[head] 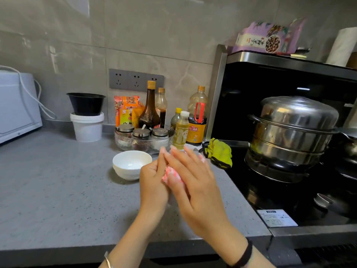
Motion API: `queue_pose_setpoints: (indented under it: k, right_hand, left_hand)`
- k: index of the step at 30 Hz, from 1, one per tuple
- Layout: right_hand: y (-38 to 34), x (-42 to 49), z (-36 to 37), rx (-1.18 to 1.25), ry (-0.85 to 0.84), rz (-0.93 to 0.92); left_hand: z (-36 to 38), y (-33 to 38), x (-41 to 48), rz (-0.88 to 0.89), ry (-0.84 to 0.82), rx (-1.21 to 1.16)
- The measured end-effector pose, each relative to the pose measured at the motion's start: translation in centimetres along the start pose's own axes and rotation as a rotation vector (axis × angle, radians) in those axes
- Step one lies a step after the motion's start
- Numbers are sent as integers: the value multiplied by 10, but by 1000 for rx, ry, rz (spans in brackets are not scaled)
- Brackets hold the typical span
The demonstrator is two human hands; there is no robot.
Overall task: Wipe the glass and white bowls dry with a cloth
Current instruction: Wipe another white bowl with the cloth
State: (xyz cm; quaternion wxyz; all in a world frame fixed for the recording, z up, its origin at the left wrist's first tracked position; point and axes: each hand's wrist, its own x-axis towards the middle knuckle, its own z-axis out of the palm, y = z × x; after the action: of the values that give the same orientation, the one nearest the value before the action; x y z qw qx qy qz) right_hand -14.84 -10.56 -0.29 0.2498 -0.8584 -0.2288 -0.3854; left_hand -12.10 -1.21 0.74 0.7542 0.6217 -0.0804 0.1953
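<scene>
Wrists nearest the lens: silver bangle (107,260) on the left, black band (245,253) on the right. Both forearms reach up and forward over the grey table (58,182).

Left hand (152,178): fingers straight, pointing up and away, palm turned toward the right hand. Right hand (195,182): fingers straight and slightly spread, laid across the left. Pink-and-white cloth (172,175) is pressed between the two palms; only a small bunch of it shows in the gap. Neither hand curls round it; it is held by flat pressure. Cannot tell whether anything besides the cloth sits between the hands.

White bowl (131,163): upright on the table, just left of the left hand, not touched by either hand.

Behind the bowl: glass dish (123,143) holding three lidded jars (141,133). Behind that, a cluster of sauce bottles (149,111) and an orange packet (126,111) against the wall, below a grey socket strip (135,80).

Far left: white appliance (17,105). Next to it a white tub (87,128) with a black bowl (86,103) sitting on top.

Right: yellow-green rag (220,153) at the table's edge by the black hob (280,200). Steel steamer pot (291,136) stands on the hob, lid on.
</scene>
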Motion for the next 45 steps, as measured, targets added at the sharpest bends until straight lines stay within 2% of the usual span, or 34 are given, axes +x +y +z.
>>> queue_pose_setpoints:
  k: [1, 4, 5, 7, 10, 11, 13, 16, 18, 21, 24, 28, 31, 34, 38, 41, 45]
  right_hand:
    - [6, 3, -2, 105, 1, 63]
    - [22, 12, -9, 550, -42, 471]
    - [23, 13, -9, 591, -52, 508]
    - [10, 11, -8, 481, -36, 394]
    - [-2, 10, -4, 77, -24, 93]
    - [0, 10, -3, 36, -29, 57]
    - [8, 14, -8, 180, -75, 147]
    - [14, 21, -21, 542, -152, 508]
    - [16, 21, -25, 641, -157, 679]
    - [19, 18, -25, 736, -104, 756]
    - [23, 16, -22, 823, 34, 834]
    - [30, 19, -25, 746, 65, 890]
    - [30, 25, -31, 664, 8, 808]
    - [25, 27, -34, 658, -30, 723]
    - [22, 22, -31, 602, -41, 618]
    - [17, 7, -20, 532, -61, 441]
    - [-2, -2, -10, 1, -27, 23]
  left_hand:
    - [0, 0, 0, -14, 17, 2]
    - [-1, 2, 1, -76, 55, -42]
    - [-1, 2, 2, -77, 62, -51]
    - [-1, 2, 2, -61, 67, -55]
    - [1, 1, 1, -13, 36, -20]
    - [1, 1, 0, -23, 32, -26]
    - [1, 0, -2, -52, 19, -37]
    - [-2, 3, -4, -117, -8, -88]
    - [-2, 4, -5, -154, -14, -123]
    - [-2, 5, -6, -205, -18, -200]
    - [-3, 3, -5, -249, -56, -227]
    - [-8, 4, 5, -188, -180, -1]
    - [-11, 10, 12, -48, -266, 110]
    - [-8, 14, 12, -20, -295, 177]
    - [-4, 9, 7, -12, -237, 128]
    - [-3, 4, 5, 1, -135, 68]
    - [-1, 3, 6, 63, -57, 26]
